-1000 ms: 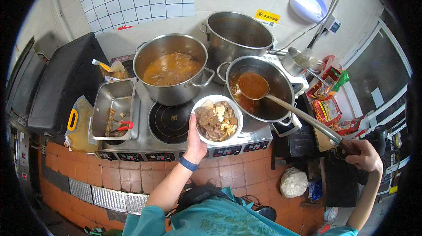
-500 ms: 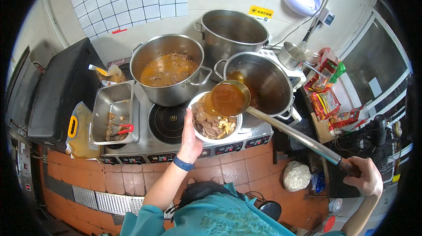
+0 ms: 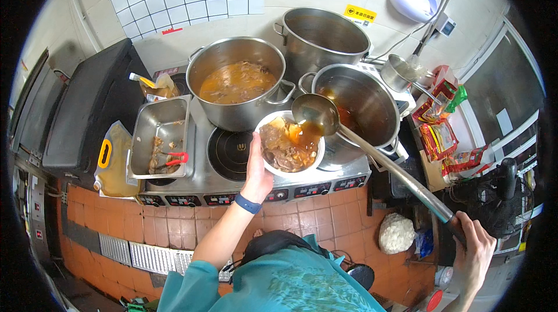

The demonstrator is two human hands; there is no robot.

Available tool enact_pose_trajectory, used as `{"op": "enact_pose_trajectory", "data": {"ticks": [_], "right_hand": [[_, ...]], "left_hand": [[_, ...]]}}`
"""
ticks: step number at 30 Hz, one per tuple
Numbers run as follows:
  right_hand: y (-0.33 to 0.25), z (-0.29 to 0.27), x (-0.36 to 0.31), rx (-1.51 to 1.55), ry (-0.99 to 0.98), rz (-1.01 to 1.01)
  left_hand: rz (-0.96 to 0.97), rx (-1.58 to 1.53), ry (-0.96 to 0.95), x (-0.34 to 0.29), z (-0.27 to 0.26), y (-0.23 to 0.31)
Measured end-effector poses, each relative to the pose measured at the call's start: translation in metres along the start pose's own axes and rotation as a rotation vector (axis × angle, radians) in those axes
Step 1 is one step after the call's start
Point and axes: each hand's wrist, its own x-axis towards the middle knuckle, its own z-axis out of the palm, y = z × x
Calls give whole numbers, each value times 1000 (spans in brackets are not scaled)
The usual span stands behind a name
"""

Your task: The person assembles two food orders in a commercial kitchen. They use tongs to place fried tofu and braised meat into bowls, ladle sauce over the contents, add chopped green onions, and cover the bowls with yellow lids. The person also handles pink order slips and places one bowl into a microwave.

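My left hand (image 3: 258, 168) is closed around the left side of a white bowl (image 3: 318, 164), its thumb up along the rim. Sliced meat in brown broth (image 3: 286, 150) fills much of the bowl. My right hand (image 3: 474, 248) grips the dark end of a long-handled metal ladle (image 3: 401, 179). The ladle's cup is tipped over the bowl's far right edge, and broth runs from it into the bowl. Right behind the ladle stands a steel pot (image 3: 363, 94) with dark reddish broth low inside.
A steel pot (image 3: 218, 114) of meat in orange broth stands behind the bowl, with another tall pot (image 3: 325, 36) farther back. To the left are a steel tray (image 3: 168, 123) with scraps and red-handled tongs (image 3: 176, 158), and a yellow jug (image 3: 113, 164). Red packets (image 3: 436, 139) lie at right.
The ladle has tipped, and its broth has poured into the bowl, where the liquid now covers more of the meat. My right hand has turned on the handle and sits slightly lower.
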Motion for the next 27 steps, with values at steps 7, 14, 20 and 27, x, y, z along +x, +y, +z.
{"op": "enact_pose_trajectory", "data": {"ticks": [7, 14, 20, 27], "right_hand": [[45, 33, 8, 403, -73, 148], [87, 56, 61, 805, -449, 513], [38, 128, 130, 39, 6, -49], [28, 155, 182, -68, -190, -77]], "left_hand": [[-86, -42, -40, 10, -5, -13], [-83, -15, -45, 15, -15, -20], [-60, 7, -17, 3, -17, -20], [-68, 25, -18, -7, -22, -23]]}}
